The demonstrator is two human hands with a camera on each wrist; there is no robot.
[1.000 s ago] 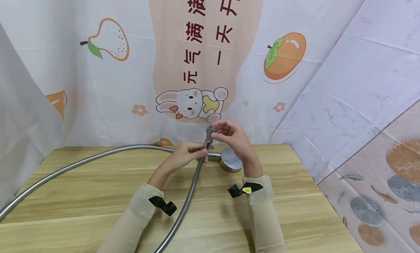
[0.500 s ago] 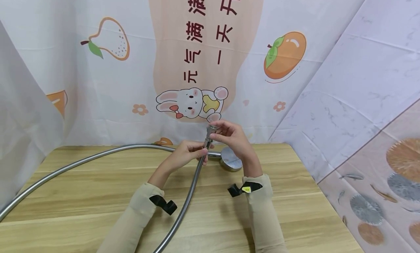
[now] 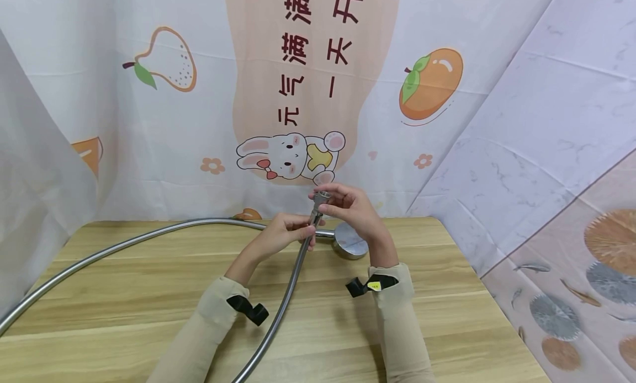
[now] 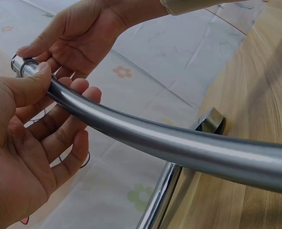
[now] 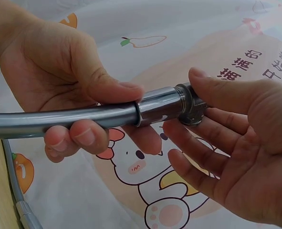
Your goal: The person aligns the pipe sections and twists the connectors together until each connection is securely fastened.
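Note:
A flexible metal shower hose [image 3: 293,283] rises toward the middle of the head view, where both hands meet at its end. My left hand [image 3: 278,237] grips the hose just below its shiny end nut [image 5: 162,104], with thumb and fingers round it. On that nut sits a small dark metal pipe fitting [image 5: 193,105] with a side outlet. My right hand [image 3: 358,211] pinches this fitting between thumb and fingers. Behind the hands, a chrome shower head [image 3: 350,242] lies on the wooden table, its handle partly hidden by my left hand.
Another stretch of hose [image 3: 149,235] curves from the shower head's handle across the left of the wooden table [image 3: 447,317]. A printed curtain [image 3: 189,123] hangs close behind the table's far edge. Patterned cloth [image 3: 546,140] borders the right side.
The fingers of my right hand have shifted round the fitting, covering it more half a second ago and showing more of it now. My left hand keeps its place on the hose.

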